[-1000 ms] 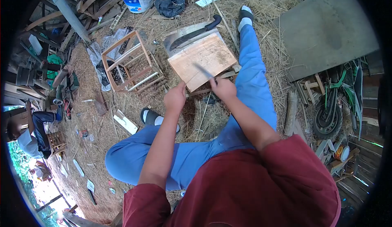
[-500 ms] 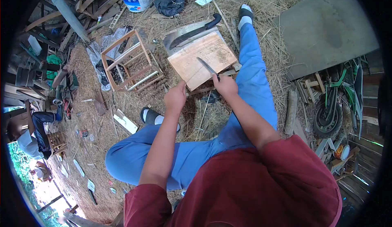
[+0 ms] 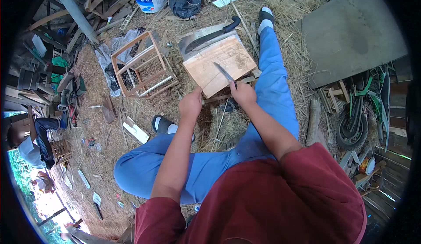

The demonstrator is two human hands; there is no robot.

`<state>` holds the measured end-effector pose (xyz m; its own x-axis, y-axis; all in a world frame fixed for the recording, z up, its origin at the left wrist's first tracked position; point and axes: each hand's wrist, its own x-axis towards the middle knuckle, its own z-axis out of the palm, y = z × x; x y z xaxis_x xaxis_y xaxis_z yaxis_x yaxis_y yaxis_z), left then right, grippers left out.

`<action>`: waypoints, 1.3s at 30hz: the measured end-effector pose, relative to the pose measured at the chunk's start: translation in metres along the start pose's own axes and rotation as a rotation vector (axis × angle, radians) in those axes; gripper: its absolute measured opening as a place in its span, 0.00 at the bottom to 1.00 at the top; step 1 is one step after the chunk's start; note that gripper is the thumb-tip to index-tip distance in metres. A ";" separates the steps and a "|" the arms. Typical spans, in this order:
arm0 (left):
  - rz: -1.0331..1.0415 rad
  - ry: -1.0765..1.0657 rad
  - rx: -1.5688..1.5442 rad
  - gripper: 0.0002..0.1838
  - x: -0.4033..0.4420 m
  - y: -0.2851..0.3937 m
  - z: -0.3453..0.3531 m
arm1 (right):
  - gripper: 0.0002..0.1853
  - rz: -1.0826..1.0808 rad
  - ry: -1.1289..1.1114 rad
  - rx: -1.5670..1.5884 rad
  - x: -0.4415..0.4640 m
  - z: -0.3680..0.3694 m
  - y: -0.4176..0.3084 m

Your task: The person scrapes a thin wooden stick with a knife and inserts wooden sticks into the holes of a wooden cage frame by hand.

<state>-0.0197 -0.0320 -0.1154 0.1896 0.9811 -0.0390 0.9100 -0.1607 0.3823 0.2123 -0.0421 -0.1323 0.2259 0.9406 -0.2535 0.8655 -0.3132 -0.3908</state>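
- Head view, center: a pale wooden board (image 3: 206,73) lies between the seated worker's spread legs, above straw-littered ground, a machete (image 3: 210,37) resting on the grey panel (image 3: 185,47) just beyond its far edge.
- The right hand (image 3: 244,96) grips a slim knife (image 3: 224,72) by its dark handle, fingers wrapped and pressed together, the blade slanting up and left over the board.
- The left hand (image 3: 190,104), fingers curled in, is at the board's near left corner, thumb toward the wood; whether it pinches the corner or some thin piece cannot be told.
- Good knife work here would seem to call for a firm left hand clear of the edge, short controlled strokes, the blade turned from the thumb and the outstretched leg, and a board that does not rock.
- Hard to make out: a faint line on the board near the left thumb, perhaps a sliver, perhaps a mark; whether the blade touches the wood; what props the board underneath.
- At the margins: a slatted wooden frame (image 3: 139,59) stands to the left, a motorbike (image 3: 351,121) is partly hidden behind a large panel (image 3: 353,35), and a person at far left is small and blurred.
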 end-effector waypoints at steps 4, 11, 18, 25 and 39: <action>-0.001 0.005 -0.001 0.08 -0.001 0.000 -0.001 | 0.32 -0.046 -0.023 -0.027 -0.006 -0.002 0.002; -0.003 0.000 -0.005 0.10 -0.003 -0.003 -0.004 | 0.29 -0.201 -0.045 -0.084 -0.013 -0.002 0.001; -0.123 0.029 -0.084 0.12 0.002 0.006 -0.035 | 0.25 0.042 0.093 0.065 0.008 -0.010 0.008; -0.050 0.219 -0.759 0.10 -0.001 0.043 -0.085 | 0.12 -0.330 0.283 0.219 0.017 -0.016 -0.006; 0.015 0.259 -0.902 0.07 -0.035 0.075 -0.133 | 0.12 -0.408 0.049 1.217 0.011 -0.139 -0.080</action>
<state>-0.0073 -0.0641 0.0377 0.0127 0.9905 0.1369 0.2578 -0.1355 0.9567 0.2078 0.0115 0.0194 0.0808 0.9919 0.0977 -0.0829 0.1044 -0.9911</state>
